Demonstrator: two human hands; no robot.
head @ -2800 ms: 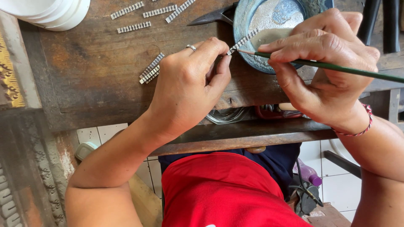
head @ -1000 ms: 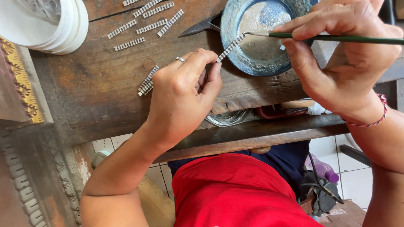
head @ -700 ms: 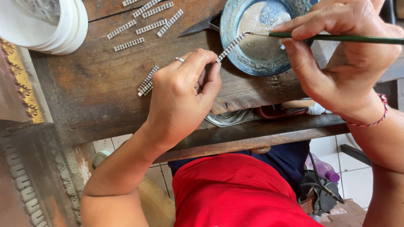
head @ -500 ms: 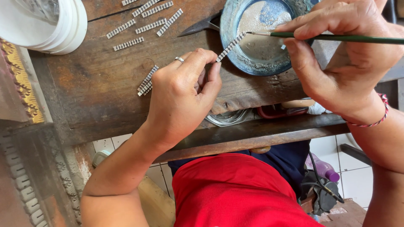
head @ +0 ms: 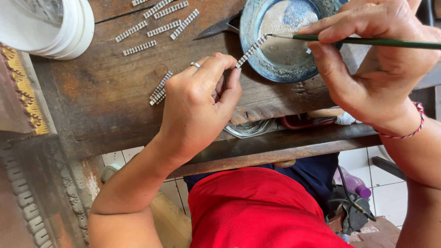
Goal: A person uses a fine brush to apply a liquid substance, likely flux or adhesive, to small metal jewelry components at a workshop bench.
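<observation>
Head view, hands: the left hand (head: pixel 197 108) pinches one end of a small silver beaded strip (head: pixel 251 50) between thumb and fingertips, fingers closed on it. The right hand (head: pixel 376 69) is closed around a thin green-handled brush (head: pixel 367 42), held like a pen.

Head view, where the strip is: it slants up from the left fingertips, its far end over the near rim of a round blue-grey metal dish (head: pixel 285 41) on the worn wooden bench (head: pixel 115 101).

Head view, what has just changed: the brush tip now meets the strip's upper end. Half a second earlier it lay a little to the right, over the dish's floor. I judge that the coating of the strip is under way, starting at its tip.

Head view, against the earliest frame: then the left hand sat lower and the brush slanted downward; now the brush lies almost level and the strip is raised to the dish. The camera has also shifted, showing more of the bench.

Head view, surroundings: loose strips (head: pixel 158 25) lie in a scatter at the bench's far side, two more (head: pixel 161 87) just left of the left hand. A stack of white bowls (head: pixel 69 34) stands at the upper left. A dark pointed tool (head: pixel 216 30) rests touching the dish.
</observation>
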